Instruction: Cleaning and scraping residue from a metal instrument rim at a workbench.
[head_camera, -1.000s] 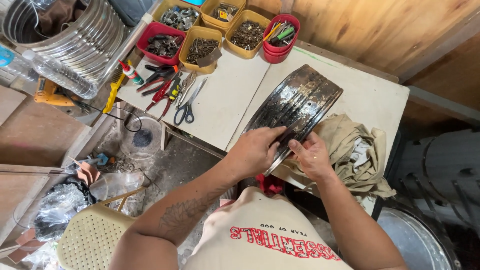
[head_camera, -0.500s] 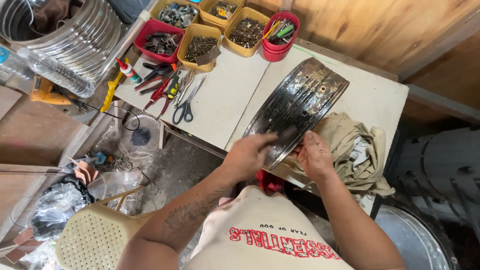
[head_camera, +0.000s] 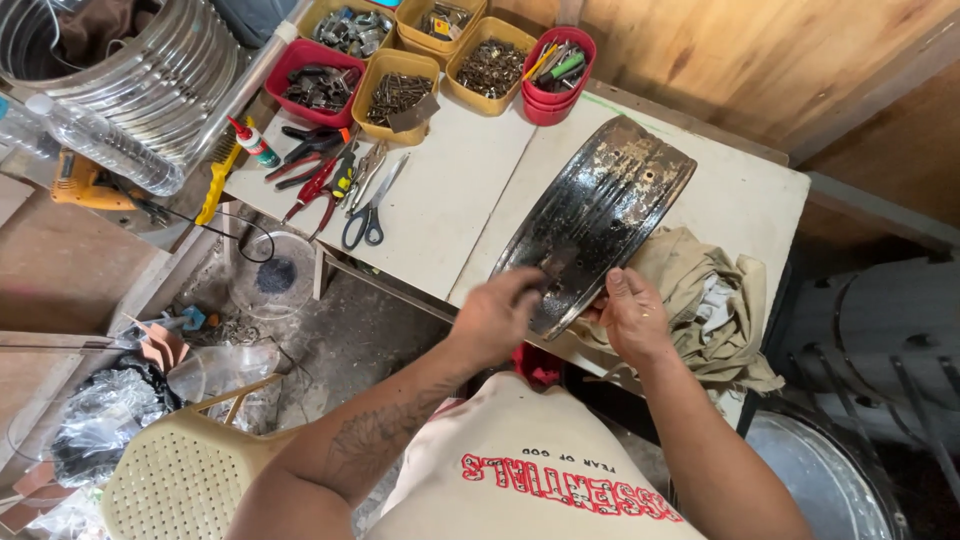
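Both hands on dark, rusty curved metal wheel rim (head_camera: 600, 220): left hand (head_camera: 497, 318) blurred, grip unclear, right hand (head_camera: 632, 318) w/ fingers clasping its near edge.

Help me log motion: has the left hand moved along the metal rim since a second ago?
Yes. The left hand slid off the metal rim's face toward its near end, away from the red cup.

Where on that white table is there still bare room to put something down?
The widest bare patch of the table lies between the scissors and the curved metal rim. Another lies right of the rim, above the beige cloth. The back-left edge is crowded with parts bins and pliers; both hands, left and right, hold the rim's near end.
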